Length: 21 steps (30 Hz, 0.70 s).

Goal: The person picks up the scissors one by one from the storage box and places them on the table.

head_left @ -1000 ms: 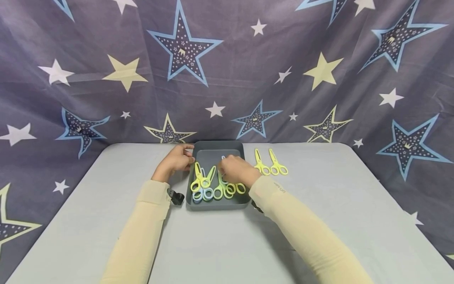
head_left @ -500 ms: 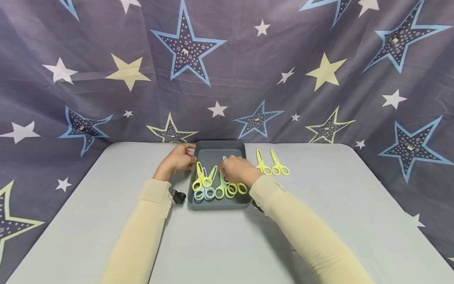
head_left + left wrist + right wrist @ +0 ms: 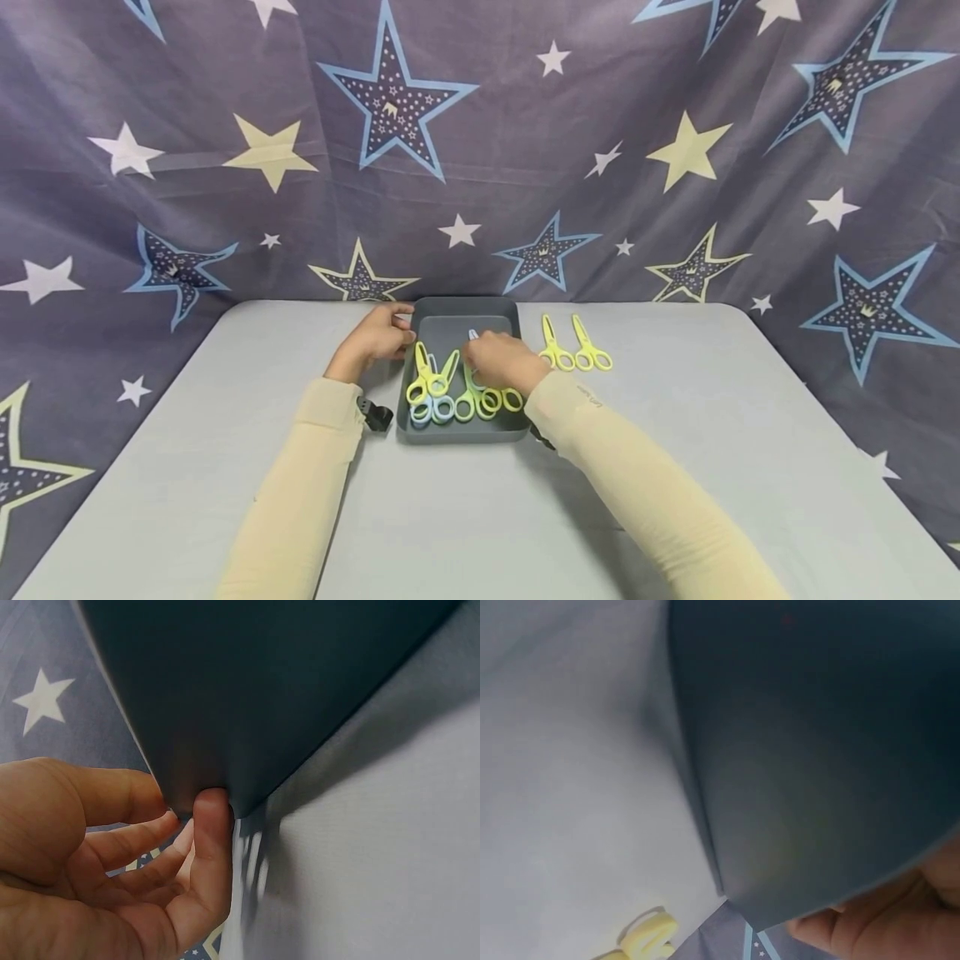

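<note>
A dark grey tray (image 3: 463, 433) stands at the far side of the table, its outer walls filling much of both wrist views. My left hand (image 3: 377, 333) grips its far left corner, one finger against the outer wall and the others at the rim. Inside the tray, my right hand (image 3: 498, 358) pinches scissors with a pale blue blade tip (image 3: 473, 334); the hand hides most of them. Yellow scissors (image 3: 437, 385) lie at the left over blue-handled scissors (image 3: 442, 408). Beside them are green scissors (image 3: 465, 406), then yellow handles (image 3: 512, 399) partly under the right hand.
Two pairs of yellow scissors, the nearer one (image 3: 555, 350) and the farther one (image 3: 591, 354), lie right of the tray on the pale grey table (image 3: 450, 517). A star-patterned curtain (image 3: 480, 150) hangs behind the table's far edge.
My right hand has shifted very slightly left with the blade tip under it. The left hand, the tray and the other scissors keep their places; the head view has moved a little.
</note>
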Available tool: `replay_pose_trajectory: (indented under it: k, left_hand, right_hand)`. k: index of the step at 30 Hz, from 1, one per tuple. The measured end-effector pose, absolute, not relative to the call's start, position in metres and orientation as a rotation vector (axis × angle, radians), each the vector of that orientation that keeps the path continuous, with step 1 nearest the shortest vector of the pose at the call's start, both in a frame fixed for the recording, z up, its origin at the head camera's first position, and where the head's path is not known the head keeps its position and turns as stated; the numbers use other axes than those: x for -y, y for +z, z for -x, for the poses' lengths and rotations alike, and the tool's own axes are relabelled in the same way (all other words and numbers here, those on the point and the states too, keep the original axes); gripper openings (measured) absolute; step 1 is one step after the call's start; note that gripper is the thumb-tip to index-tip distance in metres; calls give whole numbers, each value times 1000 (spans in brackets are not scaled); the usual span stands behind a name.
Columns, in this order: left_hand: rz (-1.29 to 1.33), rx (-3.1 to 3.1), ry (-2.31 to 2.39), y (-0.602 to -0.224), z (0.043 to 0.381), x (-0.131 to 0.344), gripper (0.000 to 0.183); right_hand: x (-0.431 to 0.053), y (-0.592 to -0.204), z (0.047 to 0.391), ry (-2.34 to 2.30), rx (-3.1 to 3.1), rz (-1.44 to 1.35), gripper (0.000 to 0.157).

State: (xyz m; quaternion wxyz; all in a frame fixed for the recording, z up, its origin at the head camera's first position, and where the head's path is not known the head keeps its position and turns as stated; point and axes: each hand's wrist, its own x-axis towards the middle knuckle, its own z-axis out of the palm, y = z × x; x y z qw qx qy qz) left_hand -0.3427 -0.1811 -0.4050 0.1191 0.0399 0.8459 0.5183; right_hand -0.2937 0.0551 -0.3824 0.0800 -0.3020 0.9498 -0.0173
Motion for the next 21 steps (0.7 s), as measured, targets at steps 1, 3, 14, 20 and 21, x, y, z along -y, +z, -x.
replay_pose_trajectory:
  k: [1,3,14,20,21]
  left_hand:
    - [-119,-2477,1512,-405,343,181,63]
    - [-124,-2485,1504,-405,342,182,63]
    - [-124,-2473,1506,-405,343,181,63]
    - [-129,-2472,1504,-405,343,182,63]
    - [-129,-2473,1502,-405,343,182,63]
  right_hand:
    - [-55,-383,294,-58,-2839,911,12]
    - [-55,-383,294,-72,-2839,934,14]
    - [-62,-382,297,-164,-2822,1023,21]
    - [-64,-380,298,-189,-2858,1024,22]
    - [-65,-379,299,-185,-2869,1022,22]
